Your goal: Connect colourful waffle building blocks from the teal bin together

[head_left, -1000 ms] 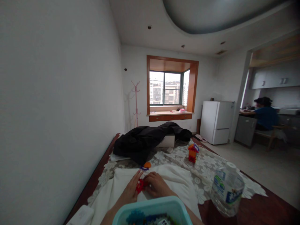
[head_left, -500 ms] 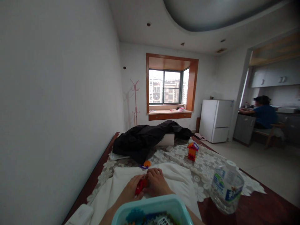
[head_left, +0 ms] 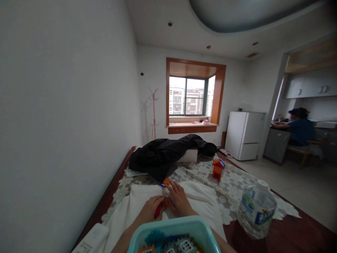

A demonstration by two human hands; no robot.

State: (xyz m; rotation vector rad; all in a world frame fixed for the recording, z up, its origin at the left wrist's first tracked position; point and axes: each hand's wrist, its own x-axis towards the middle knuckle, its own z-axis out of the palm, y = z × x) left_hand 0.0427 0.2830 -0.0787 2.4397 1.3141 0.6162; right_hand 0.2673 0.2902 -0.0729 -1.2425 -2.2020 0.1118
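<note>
My left hand (head_left: pixel 152 210) is closed around a red toy building block (head_left: pixel 159 209), just beyond the light-blue tub. Beside it my right hand (head_left: pixel 181 201) has its fingers stretched out toward an orange block (head_left: pixel 166 181) with a purple piece by it. The fingertips seem to touch that orange block. A small orange-red bit (head_left: pixel 165 202) shows between the two hands; whether it joins the red block I cannot tell. Close in front, the light-blue tub (head_left: pixel 173 225) holds several coloured interlocking pieces and grey window-shaped ones.
A small house of orange and red blocks (head_left: pixel 217 170) stands on the lace tablecloth (head_left: pixel 200 173). A large clear plastic bottle (head_left: pixel 257 211) is on the right, a white box (head_left: pixel 92 239) at lower left. Black cloth (head_left: pixel 158 154) lies at the back. A person (head_left: pixel 301 126) sits far right.
My right hand has shifted from the held blocks, its fingers extending forward to the orange block. My left hand keeps the red block. The view has moved slightly.
</note>
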